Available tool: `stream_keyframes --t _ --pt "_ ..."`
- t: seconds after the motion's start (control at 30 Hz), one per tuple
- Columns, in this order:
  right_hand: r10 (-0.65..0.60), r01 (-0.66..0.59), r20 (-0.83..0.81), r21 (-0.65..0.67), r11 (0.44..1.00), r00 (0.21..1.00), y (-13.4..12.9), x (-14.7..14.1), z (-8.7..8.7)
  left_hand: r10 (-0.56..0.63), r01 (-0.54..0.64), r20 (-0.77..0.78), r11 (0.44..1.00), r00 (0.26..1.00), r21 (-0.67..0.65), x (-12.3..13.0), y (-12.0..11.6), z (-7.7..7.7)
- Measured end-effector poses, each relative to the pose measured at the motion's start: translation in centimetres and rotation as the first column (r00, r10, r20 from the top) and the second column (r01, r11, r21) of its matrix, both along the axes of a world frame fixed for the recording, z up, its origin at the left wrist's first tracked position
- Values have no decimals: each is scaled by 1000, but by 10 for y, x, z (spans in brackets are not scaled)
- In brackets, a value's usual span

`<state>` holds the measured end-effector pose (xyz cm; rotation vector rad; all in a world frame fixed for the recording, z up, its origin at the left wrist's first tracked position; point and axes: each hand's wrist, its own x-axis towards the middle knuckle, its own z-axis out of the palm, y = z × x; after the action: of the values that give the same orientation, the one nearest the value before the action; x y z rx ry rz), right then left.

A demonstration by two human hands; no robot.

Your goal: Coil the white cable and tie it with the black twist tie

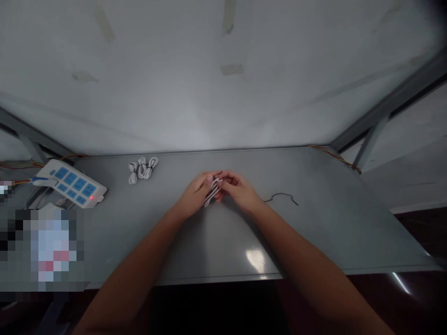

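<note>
Over the middle of the grey table, a white cable (210, 197) folded into narrow loops is held between both hands. My left hand (195, 193) is closed around its left side, the thumb lying along the loops. From the other side, my right hand (239, 190) pinches the cable near its upper end with thumb and fingers. The fingers hide part of the bundle. To the right of my right forearm lies a thin black tie (284, 195), bent and loose on the tabletop, partly hidden by the arm.
Several white cable bundles (142, 168) with black ties lie at the back left. Further left is a white power strip (75, 184) with blue sockets, a red light and a plug in it. A blurred patch (52, 246) covers the near left. A pale wall (195, 93) rises behind the table (331, 209).
</note>
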<state>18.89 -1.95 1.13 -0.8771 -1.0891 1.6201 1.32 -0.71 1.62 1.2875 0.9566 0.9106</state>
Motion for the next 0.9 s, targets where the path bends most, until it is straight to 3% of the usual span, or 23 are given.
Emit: stream_keyframes --t 0.17,0.27,0.37,0.47,0.53,0.6,0.63,0.7,0.73,0.8,0.9 --pt "-130 123 -117 -64 990 985 4 5 2 54 -43 -123 995 991 94 -5 10 -2" --pt "-162 150 -152 -89 985 975 5 8 4 71 -71 16 997 997 -33 -4 14 -5" --pt "-159 151 -126 -68 986 979 5 8 3 43 -9 183 983 982 -183 -3 14 -7" --pt "-99 99 34 21 995 994 6 12 2 36 11 210 976 977 -217 -3 14 -8" --pt "-56 28 262 111 993 963 7 24 5 48 -4 193 975 980 -221 -5 14 -9" --pt "-89 -33 552 207 978 829 9 48 11 67 -32 157 976 985 -215 -7 16 -10" --pt "-126 -67 695 243 968 708 9 65 14 74 -45 137 977 988 -207 -7 17 -11" --pt "-196 -44 929 221 974 313 8 104 20 92 -72 101 980 991 -187 -8 18 -12" --pt "-200 20 958 201 979 205 6 124 22 104 -88 86 980 991 -176 -9 19 -13" --pt "-146 110 985 135 985 95 1 159 25 129 -118 59 980 990 -163 -9 20 -14" --pt "-21 147 996 8 989 87 -5 187 23 152 -148 10 973 988 -177 -10 21 -15"
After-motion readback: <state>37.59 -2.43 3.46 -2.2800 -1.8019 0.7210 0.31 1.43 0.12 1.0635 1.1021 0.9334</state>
